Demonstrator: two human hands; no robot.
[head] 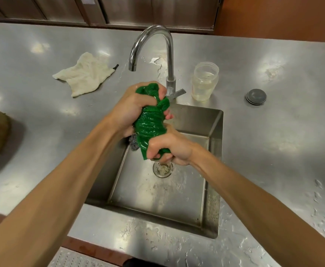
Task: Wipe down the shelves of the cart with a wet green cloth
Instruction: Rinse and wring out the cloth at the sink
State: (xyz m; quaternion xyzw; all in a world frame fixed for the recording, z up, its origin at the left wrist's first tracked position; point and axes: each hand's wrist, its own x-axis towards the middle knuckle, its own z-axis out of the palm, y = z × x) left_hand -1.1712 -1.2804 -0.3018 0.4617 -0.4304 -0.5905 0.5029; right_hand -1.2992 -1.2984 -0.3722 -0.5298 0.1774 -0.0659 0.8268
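Observation:
A wet, glossy green cloth (150, 124) is bunched into a twisted roll above the steel sink (213, 128). My left hand (132, 108) grips its upper end, just in front of the tap's base. My right hand (169, 147) grips its lower end, over the drain (162, 169). Both fists are closed tight around the cloth, which is wrung between them. No water runs from the tap (152, 47). The cart is not in view.
A crumpled white cloth (84, 76) lies on the steel counter (42, 122) at the left. A clear plastic jar (205, 81) stands right of the tap, a round grey lid (256, 96) further right. A steel scourer (133, 142) sits in the sink's far left corner. Water drops cover the counter's near right.

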